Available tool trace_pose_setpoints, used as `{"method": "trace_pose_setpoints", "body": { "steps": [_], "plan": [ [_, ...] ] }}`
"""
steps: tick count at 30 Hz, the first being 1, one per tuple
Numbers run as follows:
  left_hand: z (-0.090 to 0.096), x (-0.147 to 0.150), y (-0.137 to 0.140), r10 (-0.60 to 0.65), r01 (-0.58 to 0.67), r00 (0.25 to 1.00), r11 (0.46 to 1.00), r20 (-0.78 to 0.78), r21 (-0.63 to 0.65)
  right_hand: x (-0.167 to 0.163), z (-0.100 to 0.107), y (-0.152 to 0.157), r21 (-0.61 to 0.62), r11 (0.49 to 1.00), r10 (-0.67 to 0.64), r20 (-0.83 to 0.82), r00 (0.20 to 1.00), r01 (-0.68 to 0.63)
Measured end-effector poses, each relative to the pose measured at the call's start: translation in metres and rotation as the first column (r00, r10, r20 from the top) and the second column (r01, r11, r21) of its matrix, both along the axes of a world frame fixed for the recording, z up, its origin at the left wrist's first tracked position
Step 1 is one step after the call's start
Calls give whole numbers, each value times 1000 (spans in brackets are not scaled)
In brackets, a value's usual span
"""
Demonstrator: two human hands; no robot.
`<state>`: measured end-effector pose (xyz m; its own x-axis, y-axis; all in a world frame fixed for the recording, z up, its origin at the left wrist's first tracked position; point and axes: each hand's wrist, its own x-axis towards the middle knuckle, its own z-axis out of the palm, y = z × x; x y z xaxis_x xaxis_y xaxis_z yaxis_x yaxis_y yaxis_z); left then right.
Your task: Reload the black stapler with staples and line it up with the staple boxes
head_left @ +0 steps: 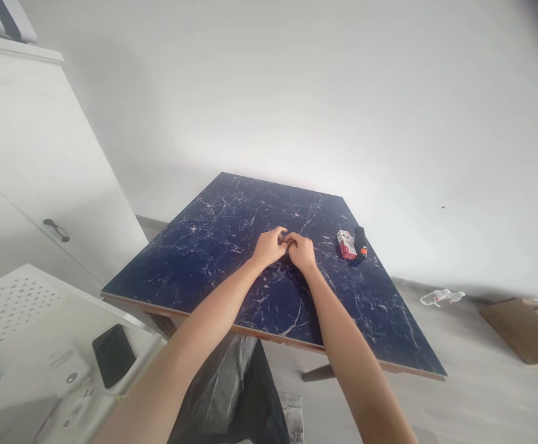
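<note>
Above the middle of a dark blue, marble-patterned table (pixel 190 246), my left hand (pixel 269 246) and my right hand (pixel 301 251) meet with their fingertips together. The fingers of both are curled and closed. Whatever they pinch between them, if anything, is too small or too hidden to make out. To the right of my hands, a small red and white box (pixel 346 245) sits on the table. Touching or very near it lies a black cylindrical object (pixel 360 242) with an orange spot at its near end.
A white cabinet (pixel 33 160) with a dark handle stands at the left. Nearer, a white unit (pixel 23 308) holds a black phone-like slab (pixel 113 356). On the floor at right are clear plastic packaging (pixel 441 297) and a cardboard piece (pixel 523 330). A white wall rises behind the table.
</note>
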<state>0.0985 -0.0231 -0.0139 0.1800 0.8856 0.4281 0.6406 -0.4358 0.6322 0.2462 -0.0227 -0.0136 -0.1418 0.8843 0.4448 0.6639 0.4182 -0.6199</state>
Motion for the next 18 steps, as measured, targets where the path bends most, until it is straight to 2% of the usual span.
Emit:
{"method": "trace_pose_setpoints", "body": {
  "steps": [9, 12, 14, 16, 18],
  "plan": [
    [3, 1, -4, -35, 35, 999, 999, 18, 13, 1, -4, 2, 47, 999, 9, -38, 999, -7],
    [2, 1, -1, -51, 54, 984, 998, 172, -17, 2, -6, 3, 65, 998, 5, -65, 998, -1],
    [2, 1, 3, -11, 54, 915, 994, 403, -97, 1, -6, 3, 88, 996, -10, -105, 994, 19],
    [2, 1, 8, 42, 91, 783, 979, 621, -181, -1, -4, 1, 105, 994, -8, -151, 989, 24],
    [2, 1, 12, 51, 158, 669, 965, 742, -209, -4, -2, -2, 115, 993, 13, -178, 984, 8]
  ]
}}
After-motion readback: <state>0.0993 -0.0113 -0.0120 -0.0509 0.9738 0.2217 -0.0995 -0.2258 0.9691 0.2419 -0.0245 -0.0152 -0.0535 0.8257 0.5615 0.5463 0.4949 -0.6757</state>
